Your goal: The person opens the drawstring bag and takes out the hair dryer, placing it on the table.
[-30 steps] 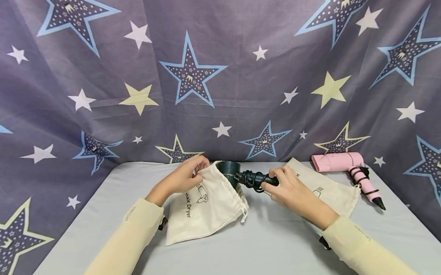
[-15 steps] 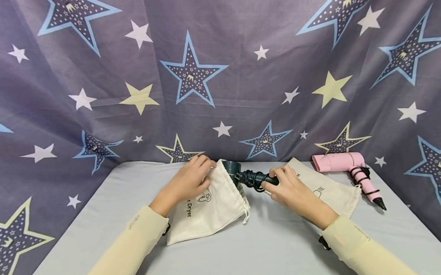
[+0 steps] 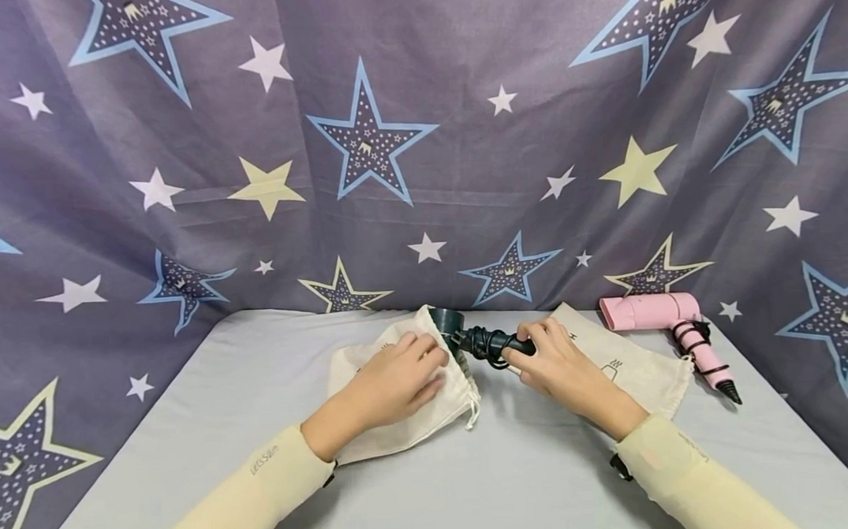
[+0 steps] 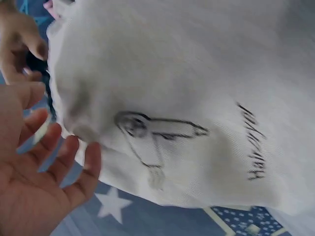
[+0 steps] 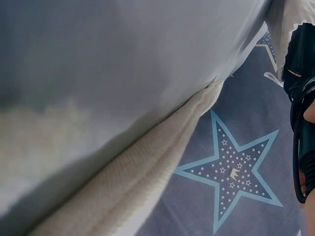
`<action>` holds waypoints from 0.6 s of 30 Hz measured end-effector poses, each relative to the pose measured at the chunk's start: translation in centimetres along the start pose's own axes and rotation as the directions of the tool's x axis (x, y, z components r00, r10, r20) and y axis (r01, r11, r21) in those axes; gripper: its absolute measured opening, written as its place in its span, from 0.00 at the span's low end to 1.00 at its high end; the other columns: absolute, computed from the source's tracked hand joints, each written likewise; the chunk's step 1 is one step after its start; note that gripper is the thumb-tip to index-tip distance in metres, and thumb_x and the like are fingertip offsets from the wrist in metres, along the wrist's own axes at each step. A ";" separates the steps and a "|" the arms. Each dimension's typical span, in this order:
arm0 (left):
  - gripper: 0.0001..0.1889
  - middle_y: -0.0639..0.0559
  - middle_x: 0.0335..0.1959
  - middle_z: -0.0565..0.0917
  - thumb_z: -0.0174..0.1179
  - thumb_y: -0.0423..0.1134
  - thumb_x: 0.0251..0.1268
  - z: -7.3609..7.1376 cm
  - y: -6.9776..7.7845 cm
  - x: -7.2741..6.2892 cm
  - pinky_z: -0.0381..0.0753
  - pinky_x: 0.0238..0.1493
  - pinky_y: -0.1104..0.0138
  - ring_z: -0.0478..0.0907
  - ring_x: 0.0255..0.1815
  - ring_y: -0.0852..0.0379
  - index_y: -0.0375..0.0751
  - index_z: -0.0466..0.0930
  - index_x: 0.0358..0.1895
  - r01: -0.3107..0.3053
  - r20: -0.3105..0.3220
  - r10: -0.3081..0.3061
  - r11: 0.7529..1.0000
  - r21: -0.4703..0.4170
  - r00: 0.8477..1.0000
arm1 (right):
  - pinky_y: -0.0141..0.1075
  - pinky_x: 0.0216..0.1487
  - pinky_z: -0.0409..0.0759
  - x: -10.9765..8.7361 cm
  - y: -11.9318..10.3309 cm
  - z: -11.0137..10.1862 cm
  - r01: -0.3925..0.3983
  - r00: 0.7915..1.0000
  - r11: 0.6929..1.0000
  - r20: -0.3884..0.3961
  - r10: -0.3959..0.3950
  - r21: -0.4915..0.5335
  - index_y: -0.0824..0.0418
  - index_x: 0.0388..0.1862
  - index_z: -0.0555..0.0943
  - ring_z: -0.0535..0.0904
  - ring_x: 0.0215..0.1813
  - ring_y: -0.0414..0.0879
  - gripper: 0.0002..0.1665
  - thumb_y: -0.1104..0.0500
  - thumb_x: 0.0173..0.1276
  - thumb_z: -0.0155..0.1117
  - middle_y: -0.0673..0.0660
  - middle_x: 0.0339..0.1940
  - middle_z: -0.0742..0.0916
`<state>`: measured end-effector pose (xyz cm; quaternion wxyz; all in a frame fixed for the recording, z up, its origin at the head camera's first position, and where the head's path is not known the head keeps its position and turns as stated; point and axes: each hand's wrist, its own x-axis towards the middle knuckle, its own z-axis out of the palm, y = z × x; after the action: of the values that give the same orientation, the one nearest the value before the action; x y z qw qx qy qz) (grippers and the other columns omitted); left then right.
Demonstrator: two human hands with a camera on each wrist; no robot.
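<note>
A cream drawstring bag (image 3: 461, 393), printed with a dryer drawing and "Hair Dryer" lettering, lies on the left of the table with its mouth facing right. The dark green hair dryer (image 3: 449, 322) is partly inside that mouth; the rest of its head is hidden by cloth. My right hand (image 3: 559, 367) grips the dryer's handle, which has its black cord wound round it. Over the bag, close to its mouth, is my left hand (image 3: 397, 378), fingers loosely bent. In the left wrist view those fingertips (image 4: 92, 152) are right at the cloth, pinching nothing.
On the right, a second cream bag (image 3: 649, 381) lies flat, partly behind my right hand. Beyond it a pink hair dryer (image 3: 649, 312) with a wound black cord rests near the table's back right. A star-patterned curtain (image 3: 420, 178) hangs along the back edge of the table (image 3: 476, 491).
My left hand has let go of the bag's upper edge and moved right and nearer, over the bag's front. The bag's mouth has shifted slightly right over the dryer. My right hand stays put.
</note>
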<state>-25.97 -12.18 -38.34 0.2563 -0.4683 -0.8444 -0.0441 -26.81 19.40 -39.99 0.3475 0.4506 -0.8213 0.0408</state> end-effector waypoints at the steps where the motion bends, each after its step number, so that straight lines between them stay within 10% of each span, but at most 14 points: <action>1: 0.11 0.52 0.45 0.75 0.60 0.45 0.73 0.0 0.4 0.0 0.77 0.35 0.62 0.72 0.45 0.52 0.46 0.76 0.52 -0.008 0.022 0.008 1.000 0.020 1.000 | 0.50 0.47 0.73 0.0 0.0 0.0 -0.003 1.000 1.000 0.003 0.003 -0.004 0.51 0.48 0.79 0.69 0.47 0.59 0.15 0.61 0.62 0.60 0.62 0.48 0.75; 18: 0.20 0.54 0.42 0.75 0.69 0.55 0.61 1.1 4.6 -0.5 0.74 0.26 0.63 0.72 0.40 0.53 0.49 0.76 0.48 -0.036 0.203 -0.031 0.948 0.317 0.979 | 0.52 0.47 0.73 0.0 0.1 0.3 -0.031 1.000 0.999 -0.003 0.031 -0.020 0.52 0.48 0.79 0.71 0.46 0.60 0.14 0.62 0.64 0.56 0.63 0.48 0.76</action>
<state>-22.47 -9.64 -40.31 0.2401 -0.4236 -0.8618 0.1420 -27.09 19.34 -40.14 0.3523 0.4340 -0.8283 0.0386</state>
